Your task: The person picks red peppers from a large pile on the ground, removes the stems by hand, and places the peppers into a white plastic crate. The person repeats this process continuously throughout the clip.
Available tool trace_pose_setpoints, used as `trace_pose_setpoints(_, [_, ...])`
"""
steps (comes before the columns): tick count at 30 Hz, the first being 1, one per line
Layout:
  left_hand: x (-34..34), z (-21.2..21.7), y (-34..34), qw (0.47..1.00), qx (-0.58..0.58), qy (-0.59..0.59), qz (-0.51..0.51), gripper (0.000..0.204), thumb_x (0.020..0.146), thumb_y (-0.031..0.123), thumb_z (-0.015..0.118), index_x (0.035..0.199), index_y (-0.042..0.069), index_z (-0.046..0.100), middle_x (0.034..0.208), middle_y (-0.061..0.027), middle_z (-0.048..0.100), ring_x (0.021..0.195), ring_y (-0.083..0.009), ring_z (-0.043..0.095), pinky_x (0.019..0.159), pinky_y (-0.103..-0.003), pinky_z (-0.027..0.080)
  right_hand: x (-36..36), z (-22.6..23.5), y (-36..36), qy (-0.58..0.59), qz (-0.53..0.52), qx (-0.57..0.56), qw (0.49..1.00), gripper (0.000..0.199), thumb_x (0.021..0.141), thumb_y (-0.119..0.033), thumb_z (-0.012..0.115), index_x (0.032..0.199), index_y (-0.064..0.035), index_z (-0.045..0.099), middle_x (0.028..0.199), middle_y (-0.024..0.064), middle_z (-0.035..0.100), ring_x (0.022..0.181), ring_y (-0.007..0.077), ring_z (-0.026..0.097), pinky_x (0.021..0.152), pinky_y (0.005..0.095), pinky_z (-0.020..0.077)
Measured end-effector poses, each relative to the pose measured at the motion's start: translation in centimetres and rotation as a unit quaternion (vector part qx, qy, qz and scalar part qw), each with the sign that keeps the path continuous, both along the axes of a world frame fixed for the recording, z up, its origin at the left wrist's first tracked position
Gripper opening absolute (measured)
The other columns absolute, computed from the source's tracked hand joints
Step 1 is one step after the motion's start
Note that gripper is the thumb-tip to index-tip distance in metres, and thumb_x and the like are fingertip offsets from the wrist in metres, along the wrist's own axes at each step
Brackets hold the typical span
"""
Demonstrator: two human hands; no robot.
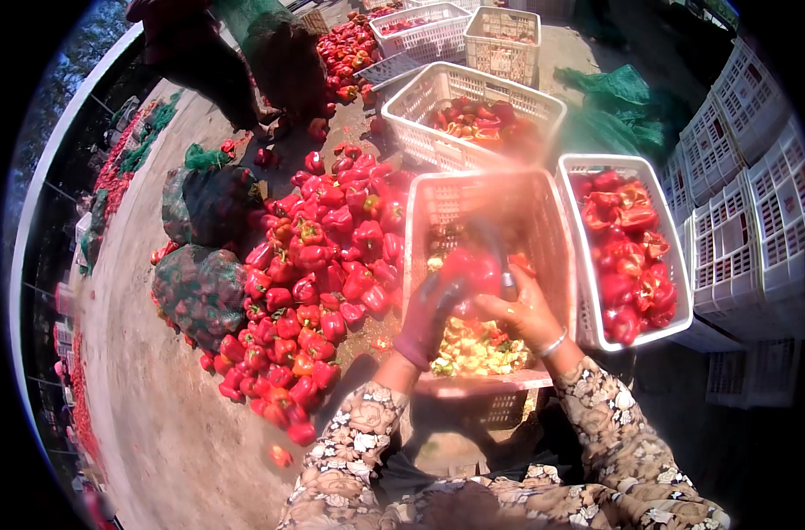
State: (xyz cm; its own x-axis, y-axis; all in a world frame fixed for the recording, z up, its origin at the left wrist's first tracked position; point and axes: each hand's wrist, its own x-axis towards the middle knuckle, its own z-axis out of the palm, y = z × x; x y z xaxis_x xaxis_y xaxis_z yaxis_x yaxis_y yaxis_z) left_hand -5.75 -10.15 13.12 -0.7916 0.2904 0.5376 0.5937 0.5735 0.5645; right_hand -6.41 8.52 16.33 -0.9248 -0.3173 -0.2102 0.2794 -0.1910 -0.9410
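Observation:
My left hand (427,316), in a purple glove, grips a red bell pepper (471,269) over a white plastic crate (438,196). My right hand (524,311) is bare with a bracelet at the wrist. It holds a small knife (506,281) against the pepper. Yellowish pepper cores and scraps (478,346) lie in the bottom of that crate. Both forearms wear floral sleeves.
A big heap of red peppers (318,265) covers the ground to my left, beside dark mesh sacks (199,287). A crate of cut red peppers (630,252) stands at my right, another crate (473,115) behind. Stacked white crates (747,221) line the right. Another person (199,62) works at the far left.

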Motion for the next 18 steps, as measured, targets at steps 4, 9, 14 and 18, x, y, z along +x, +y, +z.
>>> trace_pose_setpoints(4, [0.0,0.0,0.2,0.989,0.105,-0.105,0.006,0.045,0.071,-0.011,0.059,0.112,0.006,0.061,0.106,-0.0148,0.061,0.096,-0.0355,0.061,0.077,-0.041,0.052,0.2,0.2,0.0,0.002,-0.017,-0.045,0.999,0.051,0.083,-0.009,0.070,0.128,0.0009,0.047,0.093,0.0054,0.064,0.076,0.0119,0.063,0.062,0.0241,0.0508])
trace_pose_setpoints(9, [0.0,-3.0,-0.3,0.967,0.213,-0.142,-0.011,0.045,0.072,-0.011,0.059,0.113,0.007,0.061,0.110,-0.0147,0.062,0.099,-0.0345,0.060,0.080,-0.041,0.052,0.1,0.9,0.5,-0.040,0.019,-0.055,0.997,0.050,0.084,-0.011,0.070,0.127,-0.0005,0.047,0.091,0.0067,0.062,0.074,0.0126,0.062,0.064,0.0267,0.0512])
trace_pose_setpoints(14, [-0.4,-1.5,-0.9,0.954,0.183,-0.232,-0.055,0.041,0.091,0.009,0.056,0.132,0.006,0.051,0.128,-0.0139,0.056,0.118,-0.0253,0.057,0.098,-0.034,0.047,0.1,0.5,0.6,-0.066,0.017,-0.135,0.988,0.048,0.083,-0.013,0.069,0.125,-0.0007,0.050,0.088,0.0035,0.061,0.072,0.0103,0.059,0.063,0.0233,0.0480])
trace_pose_setpoints(18, [-1.9,-4.0,-1.9,0.982,0.025,-0.170,-0.074,0.049,0.086,-0.002,0.058,0.133,0.009,0.049,0.132,-0.0143,0.052,0.110,-0.0285,0.061,0.088,-0.033,0.054,-0.4,-0.6,1.1,-0.069,0.006,-0.041,0.997,0.052,0.082,-0.013,0.070,0.128,0.0007,0.049,0.095,0.0049,0.061,0.079,0.0107,0.061,0.067,0.0239,0.0498])
